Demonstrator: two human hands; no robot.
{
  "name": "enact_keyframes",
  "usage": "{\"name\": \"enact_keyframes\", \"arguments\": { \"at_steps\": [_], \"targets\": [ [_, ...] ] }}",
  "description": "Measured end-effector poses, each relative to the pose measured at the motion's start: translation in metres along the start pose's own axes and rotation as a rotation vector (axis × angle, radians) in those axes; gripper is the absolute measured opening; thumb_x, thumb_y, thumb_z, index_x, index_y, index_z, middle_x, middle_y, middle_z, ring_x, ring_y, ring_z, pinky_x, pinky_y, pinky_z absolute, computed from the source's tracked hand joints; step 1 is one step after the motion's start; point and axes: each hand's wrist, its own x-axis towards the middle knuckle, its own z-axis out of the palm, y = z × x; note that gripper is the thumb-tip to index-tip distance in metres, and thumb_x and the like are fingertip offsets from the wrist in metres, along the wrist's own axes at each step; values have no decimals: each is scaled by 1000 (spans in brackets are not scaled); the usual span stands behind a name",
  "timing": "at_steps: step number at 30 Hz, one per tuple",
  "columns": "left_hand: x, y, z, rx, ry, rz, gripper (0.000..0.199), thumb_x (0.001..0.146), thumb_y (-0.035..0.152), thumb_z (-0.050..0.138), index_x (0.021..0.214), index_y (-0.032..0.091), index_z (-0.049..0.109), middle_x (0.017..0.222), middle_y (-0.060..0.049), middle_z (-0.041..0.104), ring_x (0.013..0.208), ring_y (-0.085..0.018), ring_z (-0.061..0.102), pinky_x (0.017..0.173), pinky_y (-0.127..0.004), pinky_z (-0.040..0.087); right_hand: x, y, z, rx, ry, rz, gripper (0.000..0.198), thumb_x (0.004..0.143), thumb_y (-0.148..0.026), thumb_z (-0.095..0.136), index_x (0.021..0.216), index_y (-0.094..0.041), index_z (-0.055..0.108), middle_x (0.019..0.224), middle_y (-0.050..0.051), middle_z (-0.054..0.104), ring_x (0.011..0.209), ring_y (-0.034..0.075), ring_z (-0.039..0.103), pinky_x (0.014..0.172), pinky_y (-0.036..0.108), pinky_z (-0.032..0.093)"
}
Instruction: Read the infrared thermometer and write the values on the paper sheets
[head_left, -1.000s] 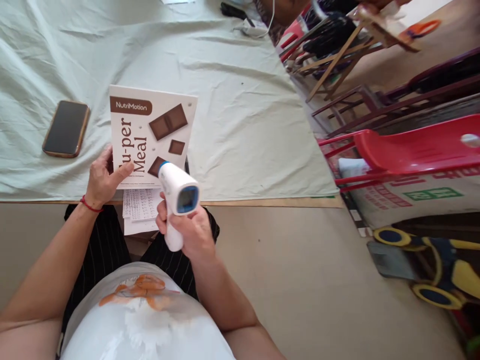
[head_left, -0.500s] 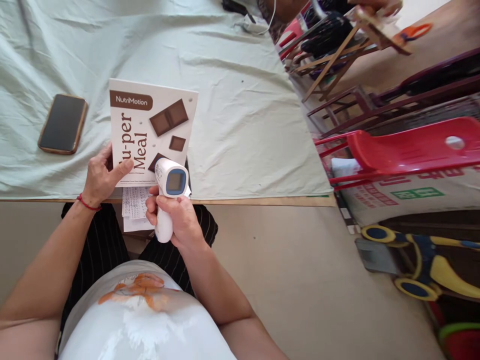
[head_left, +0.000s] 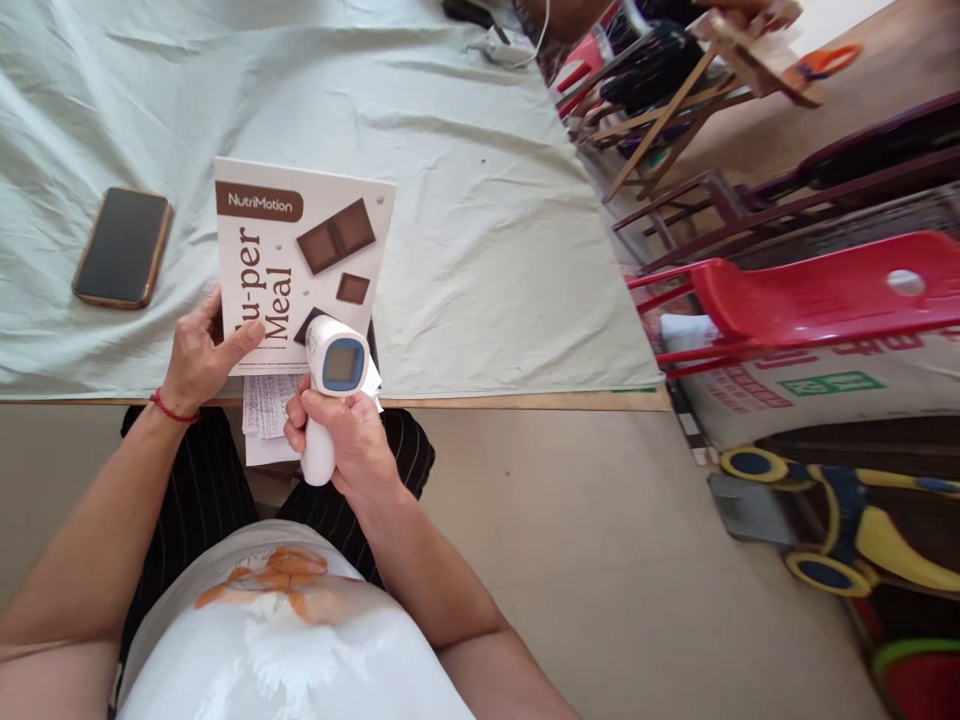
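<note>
My left hand [head_left: 212, 345] grips the lower left edge of a white and brown NutriMotion box [head_left: 259, 255], its thumb across the printed front and its other fingers hidden behind. Chocolate pieces are pictured on that front. My right hand [head_left: 349, 435] is wrapped round the handle of a white infrared thermometer [head_left: 319, 455]. The thermometer's blue-rimmed screen faces me, and its head overlaps the box's lower right corner. Printed papers [head_left: 270, 415] stick out below the box, past the table edge. A dark edge shows behind the box at its lower right.
A phone [head_left: 124, 247] lies on the pale green tablecloth [head_left: 487, 250] to the left. A white plug with a cable [head_left: 510, 45] is at the far edge. Right of the table are a red plastic slide seat [head_left: 825, 300], a yellow and blue scooter [head_left: 840, 520] and a folding wooden stool [head_left: 667, 130].
My right hand has shifted the thermometer slightly to the left and turned its screen a little. The left hand keeps its hold on the box, which has barely moved.
</note>
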Motion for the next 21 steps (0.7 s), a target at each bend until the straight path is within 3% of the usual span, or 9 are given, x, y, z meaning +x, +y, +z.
{"name": "enact_keyframes", "arguments": {
  "at_steps": [21],
  "targets": [
    [1, -4, 0, 47, 11, 17, 50, 86, 58, 77, 111, 15, 74, 100, -9, 79, 89, -26, 75, 77, -34, 65, 1, 0, 3, 33, 14, -14, 23, 67, -33, 74, 68, -22, 54, 51, -8, 54, 43, 7, 48, 50, 25, 37]
  ]
}}
